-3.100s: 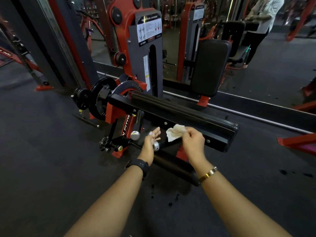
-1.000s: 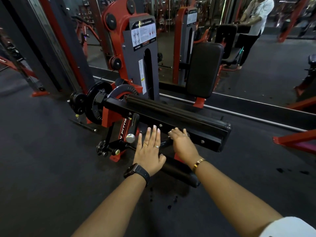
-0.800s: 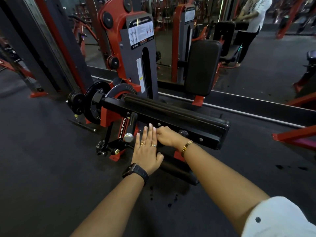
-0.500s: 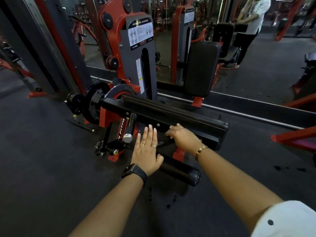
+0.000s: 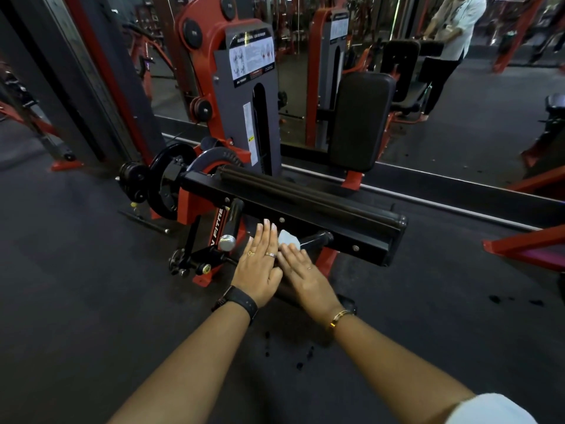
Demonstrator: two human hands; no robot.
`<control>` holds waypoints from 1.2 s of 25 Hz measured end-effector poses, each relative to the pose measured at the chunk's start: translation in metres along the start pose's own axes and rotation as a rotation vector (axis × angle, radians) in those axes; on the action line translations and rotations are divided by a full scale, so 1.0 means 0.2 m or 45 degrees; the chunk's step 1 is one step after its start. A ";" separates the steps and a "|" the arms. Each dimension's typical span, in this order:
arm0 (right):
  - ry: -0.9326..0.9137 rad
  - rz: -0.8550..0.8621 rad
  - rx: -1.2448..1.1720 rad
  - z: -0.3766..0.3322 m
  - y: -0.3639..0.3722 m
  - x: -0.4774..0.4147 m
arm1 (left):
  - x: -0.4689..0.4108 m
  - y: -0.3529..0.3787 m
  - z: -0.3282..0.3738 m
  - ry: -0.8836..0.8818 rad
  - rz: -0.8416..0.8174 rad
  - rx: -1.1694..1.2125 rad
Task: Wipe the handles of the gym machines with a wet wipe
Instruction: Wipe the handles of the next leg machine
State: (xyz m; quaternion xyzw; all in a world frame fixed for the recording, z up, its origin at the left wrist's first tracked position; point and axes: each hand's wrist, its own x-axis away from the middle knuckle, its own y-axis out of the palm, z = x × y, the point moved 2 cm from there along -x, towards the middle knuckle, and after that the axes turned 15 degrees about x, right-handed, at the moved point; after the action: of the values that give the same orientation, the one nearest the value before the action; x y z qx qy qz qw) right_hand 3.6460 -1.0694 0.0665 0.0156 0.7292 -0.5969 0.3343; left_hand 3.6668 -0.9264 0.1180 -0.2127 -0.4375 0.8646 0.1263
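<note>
A white wet wipe (image 5: 288,239) lies on a short black handle (image 5: 316,239) that sticks out under the machine's long padded arm (image 5: 305,198). My right hand (image 5: 304,275) lies along this handle with its fingers stretched out, the fingertips pressing the wipe's near edge. My left hand (image 5: 260,264) is flat with straight fingers right beside it, touching the right hand and holding nothing. A second black handle with a chrome end cap (image 5: 227,242) stands just left of my left hand. The near part of the wiped handle is hidden under both hands.
The red and grey weight stack housing (image 5: 253,87) and a black plate wheel (image 5: 165,185) stand behind the arm. A black back pad (image 5: 359,120) and a mirror are beyond. A person in a white shirt (image 5: 452,35) stands far right. A red frame bar (image 5: 526,249) lies on the right.
My right hand has slid back along the handle toward me and its fingers have straightened, so the wipe now shows past the fingertips. My left hand has stayed flat in place.
</note>
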 end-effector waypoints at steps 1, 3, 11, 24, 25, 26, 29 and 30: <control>0.010 0.037 0.091 0.08 0.01 0.02 | 0.00 0.00 0.00 0.010 -0.006 -0.007; 0.274 0.046 0.165 0.23 -0.01 0.05 | 0.00 -0.01 0.00 0.016 -0.006 -0.022; 0.567 -0.035 -0.523 -0.21 -0.05 0.00 | -0.01 0.00 0.00 -0.025 0.023 0.046; 1.993 0.356 -2.192 0.05 -0.04 -0.20 | 0.00 -0.01 0.02 -0.042 -0.018 0.062; 1.959 0.295 -2.251 -0.01 -0.06 -0.22 | 0.00 -0.02 0.02 -0.046 -0.025 0.077; 1.902 0.188 -2.299 -0.08 -0.07 -0.23 | 0.00 -0.02 0.02 -0.049 -0.030 0.086; 1.741 -0.229 -2.390 -0.32 -0.01 -0.20 | 0.00 -0.02 0.02 -0.065 -0.037 0.077; 1.716 -0.290 -2.412 -0.36 -0.02 -0.19 | 0.00 -0.02 0.02 -0.067 -0.037 0.075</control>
State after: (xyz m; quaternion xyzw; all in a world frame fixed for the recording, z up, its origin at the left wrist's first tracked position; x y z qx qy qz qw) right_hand 3.6405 -0.9920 0.0932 0.0081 0.9099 0.2885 -0.2981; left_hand 3.6649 -0.9268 0.1237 -0.1796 -0.4181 0.8804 0.1335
